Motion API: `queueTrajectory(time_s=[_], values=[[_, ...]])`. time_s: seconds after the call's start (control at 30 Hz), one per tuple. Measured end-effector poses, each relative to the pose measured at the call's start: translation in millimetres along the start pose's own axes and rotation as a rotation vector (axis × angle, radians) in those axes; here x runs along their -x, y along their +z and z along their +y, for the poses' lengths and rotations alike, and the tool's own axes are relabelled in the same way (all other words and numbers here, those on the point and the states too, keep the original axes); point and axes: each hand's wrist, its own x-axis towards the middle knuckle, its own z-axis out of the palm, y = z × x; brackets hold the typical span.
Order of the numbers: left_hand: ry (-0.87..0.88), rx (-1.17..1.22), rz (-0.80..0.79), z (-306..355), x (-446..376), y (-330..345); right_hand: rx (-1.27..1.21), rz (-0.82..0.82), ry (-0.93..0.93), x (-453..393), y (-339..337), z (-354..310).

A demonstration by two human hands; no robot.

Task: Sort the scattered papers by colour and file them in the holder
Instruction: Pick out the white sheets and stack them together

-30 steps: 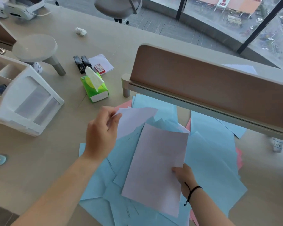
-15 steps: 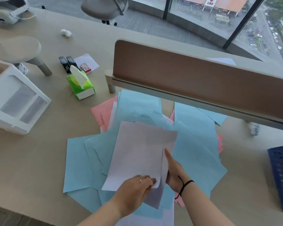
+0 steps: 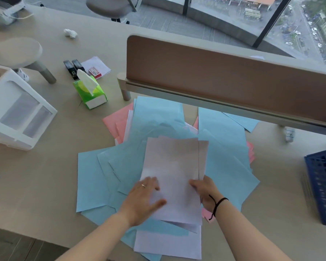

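A small stack of white papers (image 3: 173,166) lies on top of the scattered pile in front of me. My right hand (image 3: 205,193) holds the stack's right edge, thumb on top and fingers underneath. My left hand (image 3: 143,200) rests with spread fingers on the stack's lower left edge. Several blue papers (image 3: 158,117) fan out beneath, and pink papers (image 3: 117,121) stick out at the pile's left and right. Another white sheet (image 3: 167,243) lies at the near table edge. A white file holder (image 3: 17,110) stands at the far left.
A dark blue perforated basket (image 3: 322,185) sits at the right edge. A brown desk divider (image 3: 224,76) runs behind the pile. A green tissue box (image 3: 90,93), two black staplers (image 3: 72,68) and a crumpled paper ball (image 3: 70,32) lie to the back left.
My left hand brought a white sheet from the back of the pile onto the sheet in my right hand. Both hands now hold the white papers together, lined up.
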Motion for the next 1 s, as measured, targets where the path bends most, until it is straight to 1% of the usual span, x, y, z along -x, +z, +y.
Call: queueTrajectory(time_s=[0.07, 0.13, 0.17, 0.27, 0.43, 0.53, 0.63, 0.77, 0.93, 1.0], values=[[-0.199, 0.235, 0.116, -5.4, -3.1, -8.1, -0.033, -0.008, 0.011, 3.0, -5.0, 2.8], [-0.372, 0.392, 0.218, -11.4, -7.4, -10.0, -0.059, 0.004, 0.016, 8.7, -8.3, 6.4], [-0.437, 0.450, 0.238, -14.4, -9.8, -10.1, -0.075, 0.019, 0.019, 11.3, -9.6, 8.7], [-0.582, 0.589, 0.211, -17.2, -9.6, -7.3, -0.139, 0.044, 0.035, 24.5, -17.6, 16.2], [-0.712, 0.627, 0.199, -19.8, 9.8, 14.7, -0.207, 0.128, 0.020, 43.6, -41.1, 38.0], [-0.789, 0.579, 0.209, -25.0, 31.7, 27.6, -0.216, 0.170, 0.032, 49.5, -54.4, 58.2], [-0.844, 0.540, 0.212, -19.0, 60.0, 33.9, -0.220, 0.154, 0.044, 59.2, -64.2, 75.7], [-0.908, 0.588, 0.310, -9.0, 88.7, 52.6, -0.207, 0.104, 0.056, 66.6, -67.1, 95.9], [-0.958, 0.585, 0.342, 3.8, 102.5, 71.8, -0.289, 0.078, 0.067, 74.0, -63.1, 119.1], [-0.980, 0.626, 0.367, 8.1, 103.5, 73.9, -0.292, 0.056, 0.057, 77.6, -60.5, 126.7]])
